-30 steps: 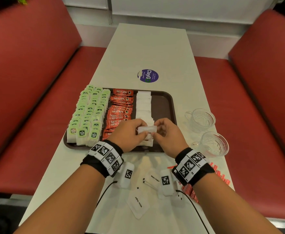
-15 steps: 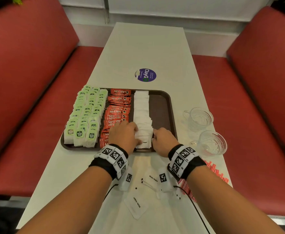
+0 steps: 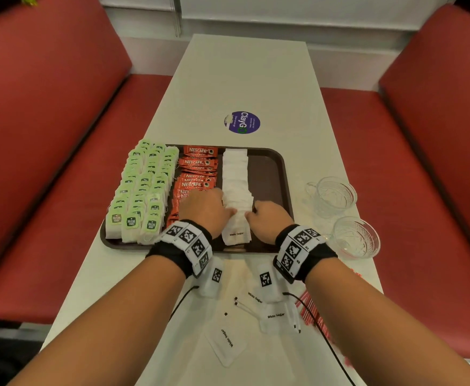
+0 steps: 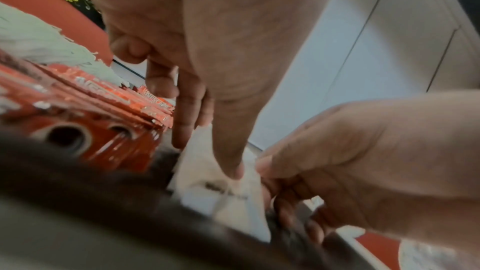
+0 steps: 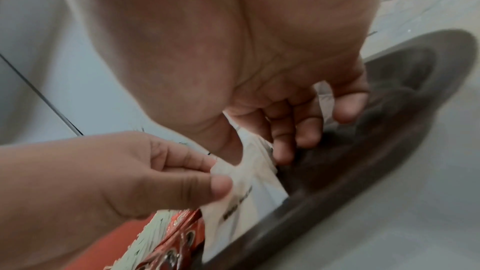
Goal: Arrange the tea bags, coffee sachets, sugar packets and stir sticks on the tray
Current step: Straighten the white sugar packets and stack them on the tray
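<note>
Pinched from both sides between the left hand [image 3: 206,208] and right hand [image 3: 270,218], a white sugar packet [image 3: 238,228] is held at the brown tray's [image 3: 270,174] near edge, beside coffee sachets [image 3: 197,174].

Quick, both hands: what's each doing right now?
Left hand: pinching the sugar packet on the tray.
Right hand: fingers curled, gripping the same packet's other side.

Both hands [image 3: 207,208] [image 3: 270,221] forward, fingers [image 5: 221,184] pinching.
</note>
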`<state>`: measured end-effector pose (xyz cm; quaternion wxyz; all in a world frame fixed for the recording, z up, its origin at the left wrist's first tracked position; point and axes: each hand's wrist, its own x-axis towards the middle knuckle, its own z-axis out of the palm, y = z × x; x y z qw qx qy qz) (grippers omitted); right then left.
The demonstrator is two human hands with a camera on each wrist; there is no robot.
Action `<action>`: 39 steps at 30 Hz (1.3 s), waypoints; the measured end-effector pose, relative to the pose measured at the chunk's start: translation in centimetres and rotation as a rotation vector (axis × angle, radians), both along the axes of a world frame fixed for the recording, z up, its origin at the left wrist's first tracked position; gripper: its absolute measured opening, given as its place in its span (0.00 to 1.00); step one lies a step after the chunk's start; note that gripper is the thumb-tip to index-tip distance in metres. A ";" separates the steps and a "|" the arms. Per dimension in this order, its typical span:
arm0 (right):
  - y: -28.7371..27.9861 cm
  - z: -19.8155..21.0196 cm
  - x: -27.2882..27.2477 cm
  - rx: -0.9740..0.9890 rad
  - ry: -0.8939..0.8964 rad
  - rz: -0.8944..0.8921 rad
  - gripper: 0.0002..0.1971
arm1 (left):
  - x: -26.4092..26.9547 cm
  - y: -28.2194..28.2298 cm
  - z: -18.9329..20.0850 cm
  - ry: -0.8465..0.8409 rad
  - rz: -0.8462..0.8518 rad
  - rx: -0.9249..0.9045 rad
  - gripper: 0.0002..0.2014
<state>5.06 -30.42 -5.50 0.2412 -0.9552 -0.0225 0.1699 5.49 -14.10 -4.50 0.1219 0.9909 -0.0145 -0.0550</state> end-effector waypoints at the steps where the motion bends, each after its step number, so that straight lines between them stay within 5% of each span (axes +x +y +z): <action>1: 0.0 0.2 0.5 -0.008 -0.019 -0.032 0.18 | 0.8 0.1 0.4 0.007 0.027 -0.008 0.21; 8: 0.7 -0.4 3.7 -0.067 0.057 -0.088 0.17 | 4.9 -0.5 0.5 0.236 -0.037 0.034 0.20; 28: 1.5 -0.1 7.4 -0.108 0.054 -0.088 0.14 | 9.4 -1.3 0.8 0.240 -0.117 0.144 0.20; 39: 0.2 4.7 -1.1 -0.077 -0.087 0.031 0.16 | -0.3 -0.4 4.4 -0.003 -0.159 -0.055 0.18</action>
